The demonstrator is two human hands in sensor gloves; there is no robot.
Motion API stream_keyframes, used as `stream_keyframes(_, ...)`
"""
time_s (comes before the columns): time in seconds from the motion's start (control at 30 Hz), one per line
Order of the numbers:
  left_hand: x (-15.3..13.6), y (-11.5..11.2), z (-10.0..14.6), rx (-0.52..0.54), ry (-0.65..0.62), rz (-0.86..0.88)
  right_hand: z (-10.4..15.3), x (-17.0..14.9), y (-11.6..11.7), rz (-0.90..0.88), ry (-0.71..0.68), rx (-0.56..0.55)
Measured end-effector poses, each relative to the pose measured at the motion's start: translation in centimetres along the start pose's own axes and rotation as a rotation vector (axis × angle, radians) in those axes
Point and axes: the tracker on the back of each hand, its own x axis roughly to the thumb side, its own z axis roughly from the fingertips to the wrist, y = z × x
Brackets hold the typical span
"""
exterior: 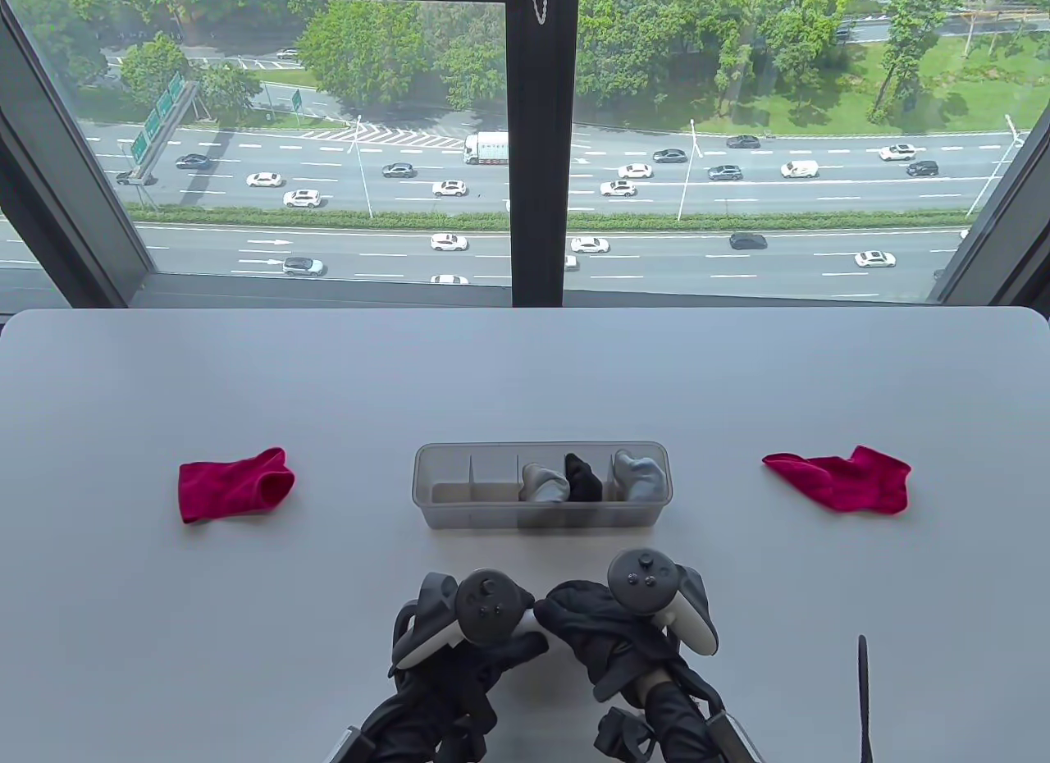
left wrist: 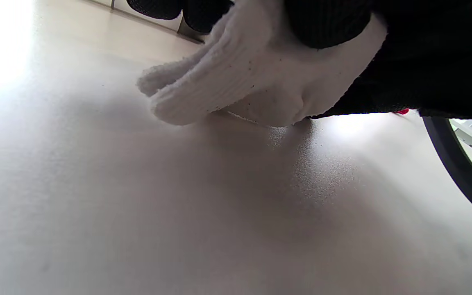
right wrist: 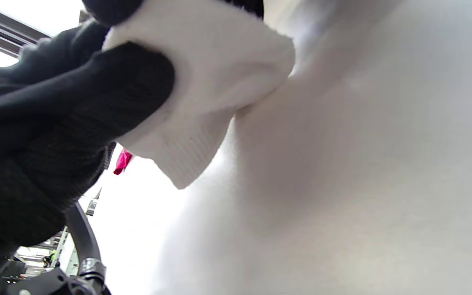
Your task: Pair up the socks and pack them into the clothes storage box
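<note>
Both hands (exterior: 541, 632) gripped white socks (left wrist: 236, 82) at 6 o'clock on the table (exterior: 246, 369), probably to roll them together; the box (exterior: 541, 517) waited just beyond, at 12 o'clock.

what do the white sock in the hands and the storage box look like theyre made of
White sock: a soft knit, probably cotton blend; ribbed rows and a fuzzy surface show in both wrist views, held by left hand and right hand.
Storage box: likely translucent frosted plastic; the socks inside show dimly through its wall.
</note>
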Motion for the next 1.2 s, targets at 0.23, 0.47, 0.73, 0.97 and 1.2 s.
stream_keyframes(0.23,-0.6,0.0,0.0,-0.058,0.024,0.025,0.2,1.0,0.0,0.052,-0.045,-0.043)
stream_keyframes(0.47,-0.1,0.0,-0.1,-0.091,0.018,-0.007,0.4,0.9,-0.2,0.038,-0.051,-0.054)
stream_keyframes(0.73,-0.8,0.0,0.1,-0.065,0.023,0.050,0.4,0.9,-0.5,-0.018,-0.053,-0.050)
stream_keyframes(0.97,0.7,0.7,0.6,0.074,-0.044,-0.020,0.7,0.6,-0.8,-0.067,-0.072,-0.062)
stream_keyframes(1.2,0.3,0.6,0.5,0.036,-0.005,-0.009,0.8,1.5,-0.9,0.013,-0.070,-0.124)
